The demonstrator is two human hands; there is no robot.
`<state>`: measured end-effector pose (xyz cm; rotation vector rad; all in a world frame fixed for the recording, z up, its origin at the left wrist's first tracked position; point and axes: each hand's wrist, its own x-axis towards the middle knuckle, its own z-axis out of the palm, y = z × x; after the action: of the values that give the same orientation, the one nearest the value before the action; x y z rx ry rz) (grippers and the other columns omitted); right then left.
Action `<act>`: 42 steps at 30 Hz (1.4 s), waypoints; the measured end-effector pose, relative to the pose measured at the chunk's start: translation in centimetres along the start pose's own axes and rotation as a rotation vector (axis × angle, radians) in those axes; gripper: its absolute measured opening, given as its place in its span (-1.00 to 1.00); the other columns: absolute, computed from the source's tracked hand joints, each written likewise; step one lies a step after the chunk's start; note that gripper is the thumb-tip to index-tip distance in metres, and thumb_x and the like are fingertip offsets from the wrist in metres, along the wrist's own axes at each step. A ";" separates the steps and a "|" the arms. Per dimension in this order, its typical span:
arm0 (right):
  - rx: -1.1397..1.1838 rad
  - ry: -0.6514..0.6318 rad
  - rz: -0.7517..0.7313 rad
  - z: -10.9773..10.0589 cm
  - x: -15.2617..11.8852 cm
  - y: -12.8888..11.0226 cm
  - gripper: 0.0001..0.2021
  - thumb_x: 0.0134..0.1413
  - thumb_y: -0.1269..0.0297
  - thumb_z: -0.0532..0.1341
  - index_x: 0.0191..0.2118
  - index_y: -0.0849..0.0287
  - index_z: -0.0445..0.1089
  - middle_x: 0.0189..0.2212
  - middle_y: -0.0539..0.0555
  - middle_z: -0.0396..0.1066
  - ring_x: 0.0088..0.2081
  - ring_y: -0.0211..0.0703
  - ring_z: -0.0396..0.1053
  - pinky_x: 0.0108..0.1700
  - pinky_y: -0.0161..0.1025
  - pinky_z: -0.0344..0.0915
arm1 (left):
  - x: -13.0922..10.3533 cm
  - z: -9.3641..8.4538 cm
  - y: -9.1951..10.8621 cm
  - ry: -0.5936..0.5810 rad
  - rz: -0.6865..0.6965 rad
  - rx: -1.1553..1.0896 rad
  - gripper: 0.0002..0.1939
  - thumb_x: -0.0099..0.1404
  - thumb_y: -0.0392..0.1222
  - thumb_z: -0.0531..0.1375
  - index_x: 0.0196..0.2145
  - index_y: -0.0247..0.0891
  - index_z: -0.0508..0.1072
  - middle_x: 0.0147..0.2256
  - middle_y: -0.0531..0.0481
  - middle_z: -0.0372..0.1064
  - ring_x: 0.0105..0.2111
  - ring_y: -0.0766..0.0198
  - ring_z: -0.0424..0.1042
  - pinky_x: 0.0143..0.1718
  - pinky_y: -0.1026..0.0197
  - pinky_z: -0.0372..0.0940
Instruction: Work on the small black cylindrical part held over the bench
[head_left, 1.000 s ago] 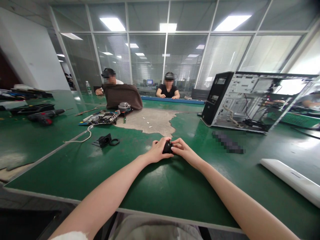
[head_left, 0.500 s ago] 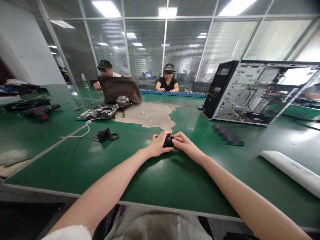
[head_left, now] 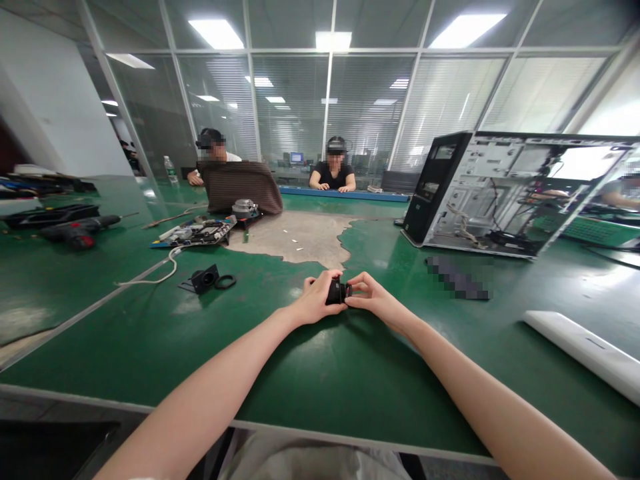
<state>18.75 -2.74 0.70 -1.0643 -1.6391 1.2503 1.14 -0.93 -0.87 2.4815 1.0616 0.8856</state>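
Note:
My left hand (head_left: 314, 300) is wrapped around a small black camera lens (head_left: 335, 291), just above the green table near the middle of the view. My right hand (head_left: 376, 300) pinches the narrower right end of the lens between thumb and fingers. Part of the lens is hidden behind the fingers. On the table to the left lie a black camera housing (head_left: 203, 281) with a square plate and a round opening, and a thin black ring (head_left: 225, 283) beside it.
An open computer case (head_left: 440, 187) stands at the right, with a blurred-out dark item (head_left: 457, 279) before it and a long white casing (head_left: 580, 343) nearer. Leftward are a circuit board (head_left: 197, 231), a white cable (head_left: 173, 267) and a power drill (head_left: 83, 231). Two people sit opposite.
My right hand has shifted slightly right, and more of the lens end shows between the hands. The head view has tilted up a little, so things sit lower in the picture.

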 end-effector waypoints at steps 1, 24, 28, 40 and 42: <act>-0.028 0.017 0.010 -0.1 0.0 0.0 -0.67 -0.26 0.28 0.27 -0.29 0.11 0.17 -0.37 -0.02 0.33 -0.39 -0.27 0.31 -0.27 -0.21 0.24 | 0.0 0.0 0.0 0.002 0.000 -0.001 -0.37 0.02 -0.07 0.16 0.00 -0.09 -0.05 0.01 -0.04 0.06 0.00 0.15 0.09 -0.05 0.06 -0.07; 0.365 0.099 0.118 1.9 0.1 0.7 -0.82 -0.15 0.23 0.22 -0.34 0.14 0.33 -0.38 0.02 0.34 -0.34 -0.28 0.34 -0.14 -0.20 0.29 | -0.6 -0.1 0.3 0.036 0.099 0.085 -0.37 0.05 -0.06 0.15 0.01 -0.12 -0.07 0.01 -0.09 0.05 0.02 0.15 0.08 -0.02 0.04 -0.11; 0.296 0.039 0.068 1.6 0.3 1.1 -0.75 -0.12 0.22 0.19 -0.24 0.13 0.31 -0.28 0.04 0.34 -0.26 -0.24 0.33 -0.09 -0.17 0.25 | -0.6 0.0 0.2 0.039 0.113 0.088 -0.36 0.05 -0.07 0.16 0.01 -0.13 -0.08 0.01 -0.09 0.05 0.01 0.17 0.08 -0.02 0.06 -0.10; 0.030 0.040 -0.123 1.2 -0.1 0.9 -0.74 -0.14 0.26 0.19 -0.24 0.16 0.27 -0.27 0.03 0.35 -0.23 -0.22 0.33 -0.12 -0.19 0.23 | -0.5 -0.1 0.2 0.019 0.126 0.096 -0.35 0.05 -0.03 0.15 0.03 -0.14 -0.08 0.00 -0.09 0.06 0.01 0.16 0.08 -0.01 0.05 -0.11; 0.057 0.071 -0.110 1.4 0.0 0.9 -0.78 -0.13 0.23 0.18 -0.29 0.16 0.26 -0.32 0.02 0.36 -0.28 -0.24 0.33 -0.16 -0.20 0.25 | -0.5 -0.1 0.3 0.023 0.133 0.096 -0.37 0.05 -0.02 0.15 0.02 -0.15 -0.06 -0.01 -0.09 0.08 0.00 0.17 0.08 -0.01 0.06 -0.11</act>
<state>17.55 -3.03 -0.45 -0.9601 -1.5775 1.1668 0.93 -1.49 -0.84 2.6531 0.9770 0.9236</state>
